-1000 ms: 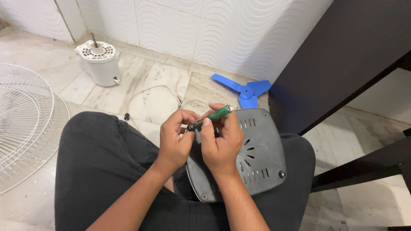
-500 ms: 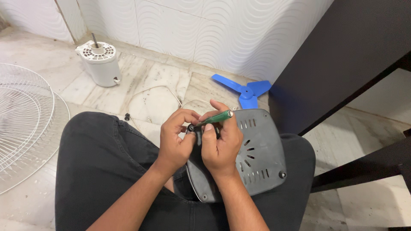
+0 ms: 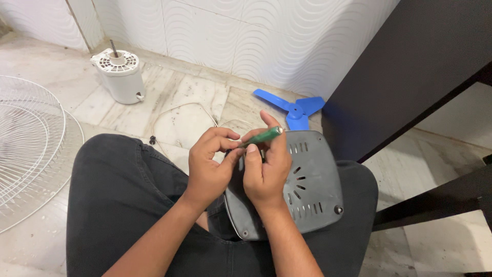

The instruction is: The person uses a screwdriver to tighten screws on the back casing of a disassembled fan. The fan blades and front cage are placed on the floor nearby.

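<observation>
- Two hands meet over a grey vented cover (image 3: 307,190) that lies across the person's lap, braced on the dark trousers (image 3: 128,195) so it stays put without a worktop.
- Right hand (image 3: 266,169) is curled shut around a green-handled screwdriver (image 3: 261,137), thumb up along the handle; the tool lies nearly level, its working end pointing left.
- Left hand (image 3: 210,164) is closed in a pinch at that end — steadying it, by the look of it; whatever small part sits between the fingertips is hidden.
- Far on the floor: a blue three-blade fan propeller (image 3: 294,107) by the wall, a white motor housing (image 3: 120,77) further left, thin white wire (image 3: 177,110) looping between.
- Left edge cuts off a white wire fan guard (image 3: 31,149); a dark furniture panel (image 3: 410,66) fills the right.
- Small dark bits (image 3: 152,139) near the knee are too tiny to identify.
</observation>
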